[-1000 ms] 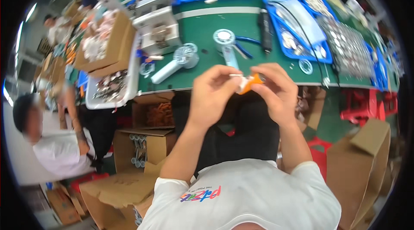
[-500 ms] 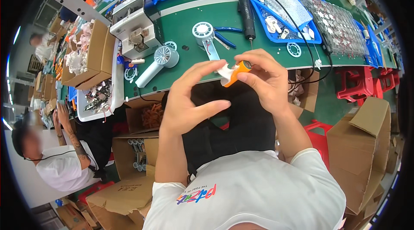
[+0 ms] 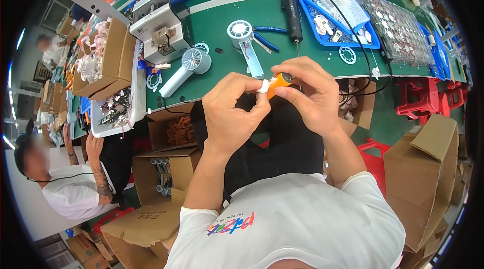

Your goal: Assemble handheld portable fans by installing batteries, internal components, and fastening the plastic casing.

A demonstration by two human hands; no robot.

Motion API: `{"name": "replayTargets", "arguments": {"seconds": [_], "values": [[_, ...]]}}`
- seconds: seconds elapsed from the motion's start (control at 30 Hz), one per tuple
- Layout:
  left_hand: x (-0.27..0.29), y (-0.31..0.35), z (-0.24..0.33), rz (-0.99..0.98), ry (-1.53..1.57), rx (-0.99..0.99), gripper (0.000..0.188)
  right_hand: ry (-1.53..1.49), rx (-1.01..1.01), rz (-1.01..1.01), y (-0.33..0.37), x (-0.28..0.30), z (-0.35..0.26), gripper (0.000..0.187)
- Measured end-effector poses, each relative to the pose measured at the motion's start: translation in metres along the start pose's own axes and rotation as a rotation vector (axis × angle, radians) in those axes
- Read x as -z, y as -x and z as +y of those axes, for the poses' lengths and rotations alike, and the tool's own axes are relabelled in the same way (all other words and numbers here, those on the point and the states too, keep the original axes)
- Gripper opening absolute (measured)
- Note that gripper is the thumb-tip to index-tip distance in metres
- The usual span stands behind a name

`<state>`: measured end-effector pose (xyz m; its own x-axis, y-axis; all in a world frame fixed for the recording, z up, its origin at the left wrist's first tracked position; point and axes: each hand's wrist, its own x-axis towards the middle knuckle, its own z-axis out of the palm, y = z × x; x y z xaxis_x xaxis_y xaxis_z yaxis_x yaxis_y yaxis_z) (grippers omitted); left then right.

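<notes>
Both of my hands are raised above my lap, close together in front of the green workbench (image 3: 222,22). My right hand (image 3: 310,95) grips a small orange cylinder (image 3: 278,82) between thumb and fingers. My left hand (image 3: 229,112) pinches a small white piece (image 3: 263,86) pressed against the cylinder's near end. Just beyond my hands on the bench lie two white handheld fans (image 3: 182,70), (image 3: 244,39), blue-handled pliers (image 3: 267,34) and a black electric screwdriver (image 3: 292,9) with a cable.
Blue trays (image 3: 327,12) with white parts line the bench's far side. A white box-shaped machine (image 3: 159,24) stands at the left. Cardboard boxes (image 3: 174,133) sit under the bench and at the right. A person in a white shirt (image 3: 75,188) works at my left. Red stools (image 3: 428,100) stand right.
My view has shifted so the bench sits higher and nearer. Both hands stayed together on the orange cylinder, turning it slightly; the white piece remains at its end.
</notes>
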<state>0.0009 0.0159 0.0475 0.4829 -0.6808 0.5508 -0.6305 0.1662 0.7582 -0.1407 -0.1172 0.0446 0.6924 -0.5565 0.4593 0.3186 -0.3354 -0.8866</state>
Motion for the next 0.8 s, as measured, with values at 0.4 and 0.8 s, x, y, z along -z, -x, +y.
{"name": "replayTargets", "arguments": {"seconds": [0.4,0.8], "values": [[-0.009,0.002,0.014,0.054,0.197,0.39,0.014,0.012,0.127,0.074,0.005,-0.004,0.007,0.034],[0.035,-0.006,-0.023,-0.497,0.901,0.524,0.047,-0.364,-0.123,-0.069,0.008,0.009,0.008,0.031]]}}
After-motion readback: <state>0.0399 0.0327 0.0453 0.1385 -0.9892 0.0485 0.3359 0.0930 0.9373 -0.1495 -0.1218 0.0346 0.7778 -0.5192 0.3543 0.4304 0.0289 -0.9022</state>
